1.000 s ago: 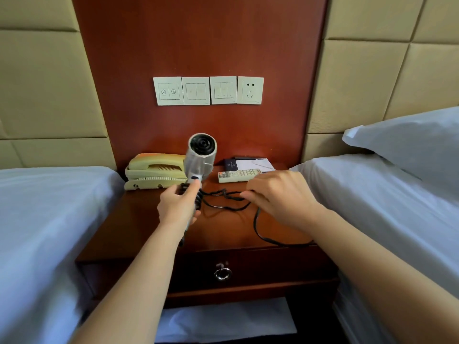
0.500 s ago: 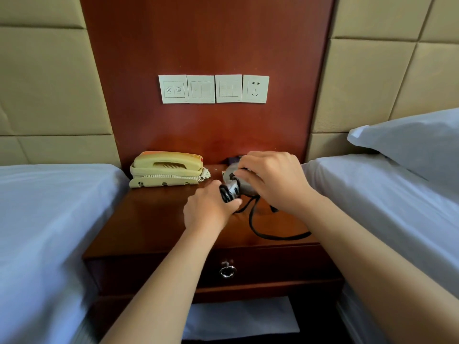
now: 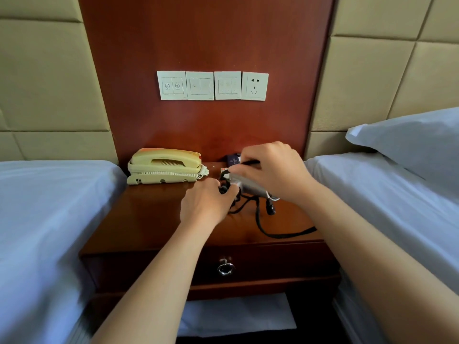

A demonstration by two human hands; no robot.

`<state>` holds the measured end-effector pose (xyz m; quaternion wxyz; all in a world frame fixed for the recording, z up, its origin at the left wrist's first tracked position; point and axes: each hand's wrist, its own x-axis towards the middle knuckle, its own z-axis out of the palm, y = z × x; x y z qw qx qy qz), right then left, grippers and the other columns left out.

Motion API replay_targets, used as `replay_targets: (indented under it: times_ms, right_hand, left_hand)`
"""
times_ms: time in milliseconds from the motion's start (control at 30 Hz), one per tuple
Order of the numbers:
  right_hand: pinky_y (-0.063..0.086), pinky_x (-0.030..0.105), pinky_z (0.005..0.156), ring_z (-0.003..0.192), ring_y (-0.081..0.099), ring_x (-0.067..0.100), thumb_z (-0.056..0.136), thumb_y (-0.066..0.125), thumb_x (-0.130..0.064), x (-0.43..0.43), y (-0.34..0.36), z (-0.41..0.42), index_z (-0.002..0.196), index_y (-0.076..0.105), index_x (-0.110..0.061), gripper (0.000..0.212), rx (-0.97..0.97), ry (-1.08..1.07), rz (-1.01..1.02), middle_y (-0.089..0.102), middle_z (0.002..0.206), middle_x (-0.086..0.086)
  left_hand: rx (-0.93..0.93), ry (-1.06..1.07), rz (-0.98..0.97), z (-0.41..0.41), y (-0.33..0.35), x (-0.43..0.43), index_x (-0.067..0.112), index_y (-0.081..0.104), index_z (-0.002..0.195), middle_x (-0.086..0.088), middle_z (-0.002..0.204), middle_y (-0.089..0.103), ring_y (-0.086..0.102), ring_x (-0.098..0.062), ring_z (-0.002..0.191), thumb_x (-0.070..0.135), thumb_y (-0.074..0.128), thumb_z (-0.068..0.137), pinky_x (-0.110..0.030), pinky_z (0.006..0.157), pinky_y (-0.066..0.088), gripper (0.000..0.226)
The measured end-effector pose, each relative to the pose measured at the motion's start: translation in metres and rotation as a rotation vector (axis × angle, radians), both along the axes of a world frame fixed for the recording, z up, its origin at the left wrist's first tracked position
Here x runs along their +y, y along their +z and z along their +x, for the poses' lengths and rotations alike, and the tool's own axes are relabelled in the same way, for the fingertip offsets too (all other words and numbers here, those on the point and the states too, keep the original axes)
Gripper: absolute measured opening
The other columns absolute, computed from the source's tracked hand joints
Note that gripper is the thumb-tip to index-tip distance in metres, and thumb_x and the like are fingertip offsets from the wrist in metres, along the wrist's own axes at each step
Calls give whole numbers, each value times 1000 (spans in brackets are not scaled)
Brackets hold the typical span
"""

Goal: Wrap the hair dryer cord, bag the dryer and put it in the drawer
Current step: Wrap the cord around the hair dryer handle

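Left hand (image 3: 206, 206) grips the handle end of the dryer (image 3: 248, 187) above the nightstand (image 3: 149, 219). Right hand (image 3: 272, 170) covers its barrel, pinching the cord (image 3: 285, 235). The dryer lies left to right between both hands. Loose cord trails rightward, nearer the right hand.

Looking into a hotel bedroom. Facing a wooden nightstand (image 3: 149, 219) squeezed between a left bed (image 3: 49, 207) and a right bed (image 3: 385, 209), both wearing plain white sheets, the right bed carrying a pillow (image 3: 412, 145). Noting a cream corded phone (image 3: 165, 165) sitting on the nightstand, a row of switches (image 3: 198, 85) with a socket (image 3: 254, 86) hanging above, and padded wall panels (image 3: 44, 75) running behind both beds.
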<state>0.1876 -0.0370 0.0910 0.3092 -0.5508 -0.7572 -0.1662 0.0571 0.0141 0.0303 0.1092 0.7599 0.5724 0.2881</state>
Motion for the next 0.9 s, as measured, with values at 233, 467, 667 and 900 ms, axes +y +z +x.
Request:
replay_targets:
  times_ms: [233, 467, 667, 900]
  right_hand:
    - [24, 25, 50, 44, 26, 7, 86, 63, -35, 5, 5, 57, 46, 41, -21, 48, 314, 47, -381, 30, 44, -9]
    - [21, 28, 49, 42, 24, 10, 83, 67, -38, 12, -9, 76, 51, 34, -11, 54, 426, -172, -207, 24, 47, -2]
    - [22, 30, 49, 47, 28, 16, 78, 65, -54, 18, -24, 86, 54, 34, -15, 56, 502, -390, -137, 27, 47, -1]
    - [31, 31, 55, 53, 40, 17, 78, 61, -57, 29, -45, 98, 52, 37, -14, 56, 554, -437, -289, 38, 48, -1]
  left_hand:
    - [-5, -114, -67, -17, 2, 6, 22, 58, 73, -2, 71, 56, 64, -31, 81, 57, 44, 85, -31, 62, 41, 39]
    - [2, -223, -67, -19, 11, -3, 19, 34, 52, 0, 52, 46, 67, -27, 65, 44, 44, 88, -33, 67, 48, 45]
    - [-29, -383, -141, -16, 5, 0, 16, 36, 56, 3, 50, 35, 50, -20, 51, 43, 46, 87, -36, 55, 56, 43]
    - [-318, -568, -311, -6, 3, 0, 9, 47, 50, 0, 44, 42, 48, -16, 36, 20, 48, 90, -26, 37, 41, 41]
